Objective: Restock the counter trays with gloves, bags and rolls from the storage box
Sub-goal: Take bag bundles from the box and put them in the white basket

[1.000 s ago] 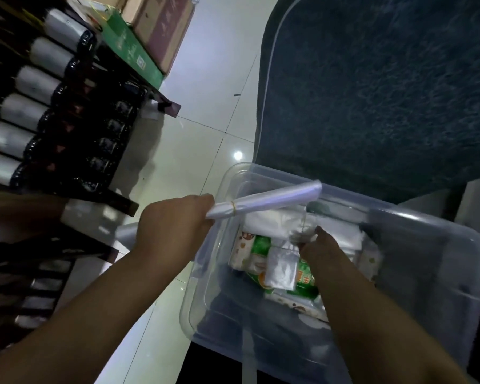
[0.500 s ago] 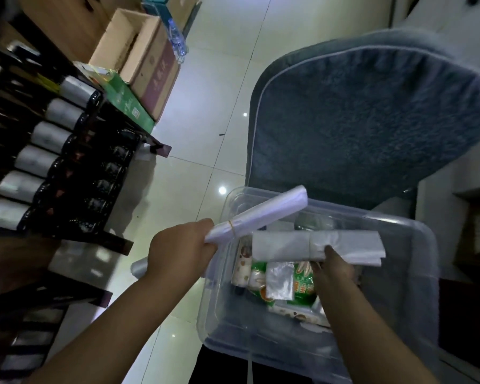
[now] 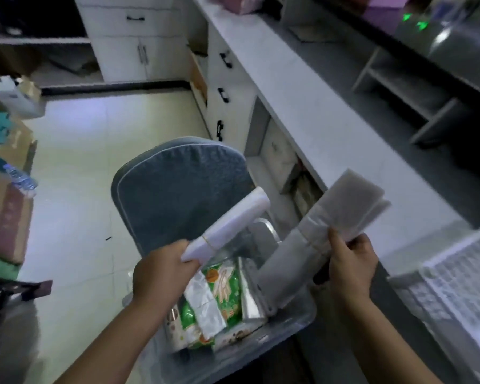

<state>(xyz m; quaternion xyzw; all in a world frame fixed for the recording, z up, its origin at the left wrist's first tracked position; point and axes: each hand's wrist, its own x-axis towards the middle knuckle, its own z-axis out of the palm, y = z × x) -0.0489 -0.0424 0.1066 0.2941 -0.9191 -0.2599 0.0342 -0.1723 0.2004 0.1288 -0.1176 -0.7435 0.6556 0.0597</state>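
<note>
My left hand (image 3: 161, 273) grips a rolled bundle of clear plastic bags (image 3: 233, 225) held by a rubber band, pointing up and right. My right hand (image 3: 349, 264) holds a flat folded bundle of translucent bags (image 3: 341, 214), also banded, lifted above the clear storage box (image 3: 297, 322). The box sits on a chair in front of me and holds green-and-white packets (image 3: 225, 286) and silvery wrapped packs (image 3: 203, 303). A white perforated counter tray (image 3: 455, 284) shows at the right edge.
A blue-grey cushioned chair back (image 3: 178, 189) rises behind the box. The white counter (image 3: 330, 128) runs up the right with drawers (image 3: 225, 92) below and a shelf unit (image 3: 416, 90) on it. Cardboard boxes (image 3: 6, 212) stand at the left on the tiled floor.
The view has swung up and right from the bottle rack toward the counter. My right hand has lifted the flat bag bundle out of the box, up and to the right.
</note>
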